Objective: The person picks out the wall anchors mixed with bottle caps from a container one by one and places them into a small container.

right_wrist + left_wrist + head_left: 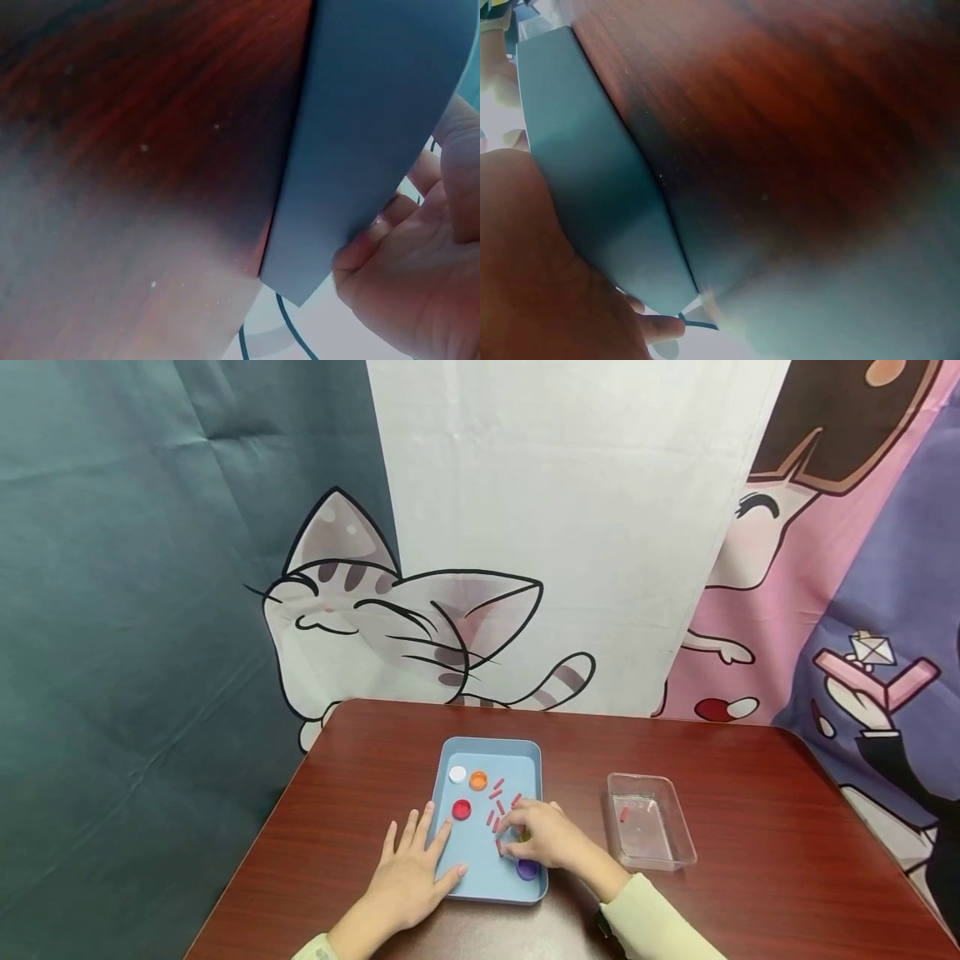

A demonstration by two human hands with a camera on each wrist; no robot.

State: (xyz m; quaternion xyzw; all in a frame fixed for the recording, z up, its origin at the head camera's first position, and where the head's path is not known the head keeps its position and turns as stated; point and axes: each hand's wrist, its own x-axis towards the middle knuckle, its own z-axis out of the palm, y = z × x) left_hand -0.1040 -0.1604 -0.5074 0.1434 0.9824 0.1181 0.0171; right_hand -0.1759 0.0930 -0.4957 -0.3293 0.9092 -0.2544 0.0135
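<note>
A shallow blue tray (480, 885) lies on the table with several small red sticks (500, 807) scattered over its right half. Round caps sit in it: white (457, 774), orange (478, 781), red (461, 810) and purple (527, 869); a green one (523, 835) is mostly hidden under my right hand. My left hand (408, 872) rests spread on the tray's left edge, fingers extended. Over the tray's right side, my right hand (546, 833) has its thumb and forefinger bent and apart, close beside one red stick (499, 847). Both wrist views show mainly the tray's outer wall (600, 165).
A clear plastic box (651, 847) stands to the right of the tray, with a red stick (624, 814) inside. The brown wooden table (360, 752) reaches back to a printed cartoon curtain (570, 527).
</note>
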